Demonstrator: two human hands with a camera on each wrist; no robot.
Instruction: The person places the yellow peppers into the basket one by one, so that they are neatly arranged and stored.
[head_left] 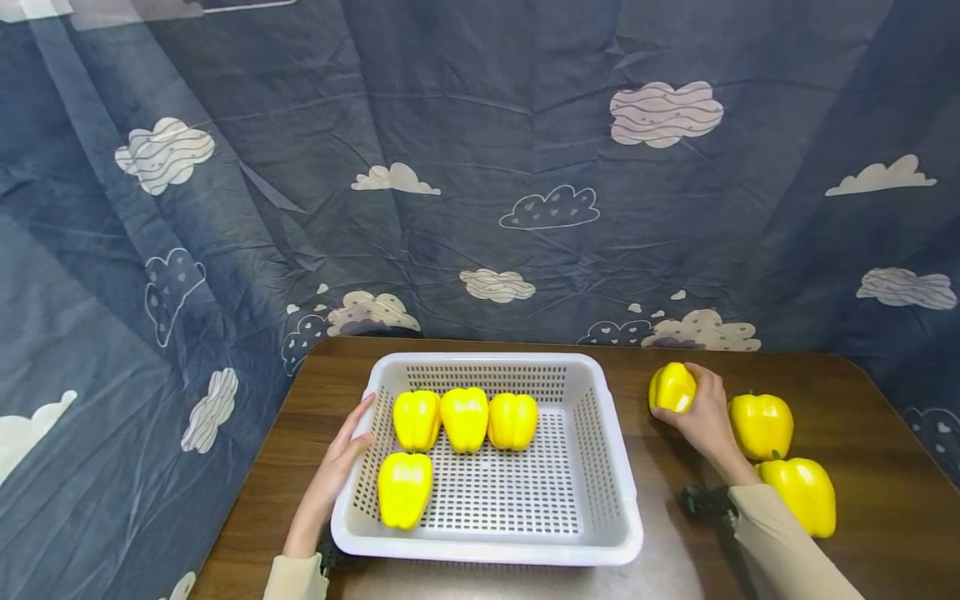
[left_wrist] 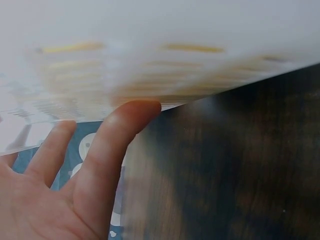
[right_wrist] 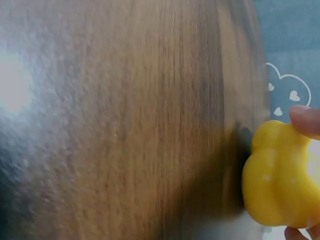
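Note:
A white perforated basket [head_left: 487, 552] stands on the table, with several yellow bell peppers inside: a row of three at its back left and another pepper [head_left: 405, 490] at the front left. My left hand [head_left: 339, 458] rests against the basket's left side, fingers extended; in the left wrist view its thumb and a finger touch the white wall [left_wrist: 200, 30]. To the right of the basket, my right hand [head_left: 703, 412] grips a yellow bell pepper [head_left: 670, 387] between thumb and fingers. The right wrist view shows this pepper [right_wrist: 277, 175] with fingertips on both sides.
Two more yellow bell peppers lie right of my right hand, one behind [head_left: 762, 426] and one nearer [head_left: 801, 497], partly covered by the forearm. The brown wooden table [head_left: 892, 533] ends at a dark blue cloth [head_left: 450, 275] with cloud prints.

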